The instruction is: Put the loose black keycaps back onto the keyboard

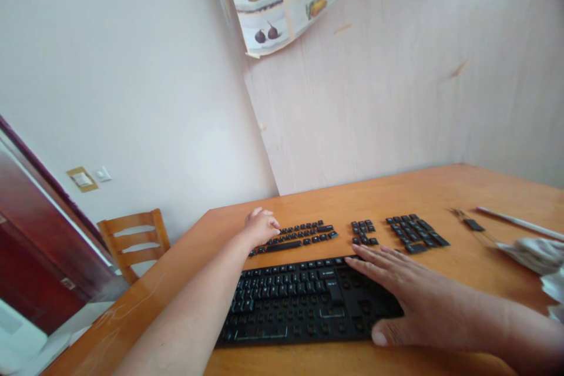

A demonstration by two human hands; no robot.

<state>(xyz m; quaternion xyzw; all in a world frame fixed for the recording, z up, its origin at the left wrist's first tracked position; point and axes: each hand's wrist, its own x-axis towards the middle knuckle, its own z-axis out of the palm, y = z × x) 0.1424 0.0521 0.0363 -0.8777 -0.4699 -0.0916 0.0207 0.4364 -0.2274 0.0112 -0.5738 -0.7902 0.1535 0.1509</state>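
A black keyboard point(304, 305) lies on the table. Keycaps fill its upper left rows, while the lower rows and the right end show bare sockets. My right hand point(396, 282) rests across its right end with fingers stretched out, fingertips at the back edge and thumb by the front edge. Behind the keyboard, my left hand point(262, 226) reaches to the left end of several rows of loose black keycaps point(304, 234). Its fingers are curled together there; whatever they pinch is hidden. My left forearm covers the keyboard's left end.
Farther right lie a small group of keycaps point(363, 232) and a larger block of keycaps point(416, 233). Beyond them are a small dark object with prongs point(473, 224), a pen point(520, 222) and a crumpled cloth point(529, 254). A wooden chair point(132, 241) stands left of the table point(462, 188).
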